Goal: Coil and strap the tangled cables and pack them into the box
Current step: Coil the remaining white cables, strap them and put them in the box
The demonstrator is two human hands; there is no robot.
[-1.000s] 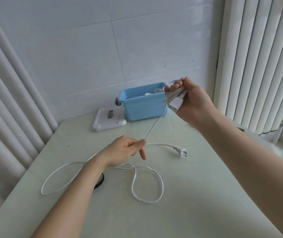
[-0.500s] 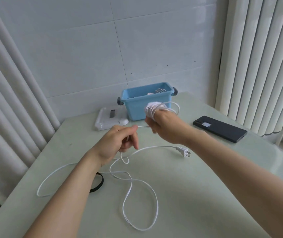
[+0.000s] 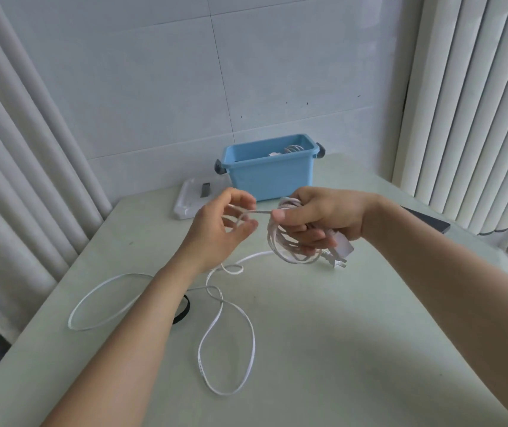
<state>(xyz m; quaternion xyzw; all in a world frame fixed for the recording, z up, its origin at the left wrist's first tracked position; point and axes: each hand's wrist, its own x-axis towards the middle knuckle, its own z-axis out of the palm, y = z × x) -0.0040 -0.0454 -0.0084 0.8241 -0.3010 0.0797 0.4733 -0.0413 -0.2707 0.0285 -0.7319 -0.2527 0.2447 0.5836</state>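
My right hand point(image 3: 317, 220) holds a coil of white cable point(image 3: 280, 245) above the table, thumb on top, with a white plug end point(image 3: 340, 249) sticking out below the fingers. My left hand point(image 3: 222, 229) pinches the free run of the same cable just left of the coil. The rest of the cable lies in loose loops point(image 3: 225, 343) on the table under my left forearm. A black strap point(image 3: 183, 312) lies on the table, partly hidden by that forearm. The blue box point(image 3: 269, 177) stands at the back with a coiled cable inside.
A white tray-like lid point(image 3: 191, 201) lies left of the box. A black phone point(image 3: 428, 221) lies at the right, partly behind my right arm. Curtains hang on both sides. The pale green table point(image 3: 354, 349) meets a tiled wall at the back.
My right hand came down from beside the box to meet the left and turned palm-side towards me, showing the coil. The loose loops have drawn in and shifted on the table.
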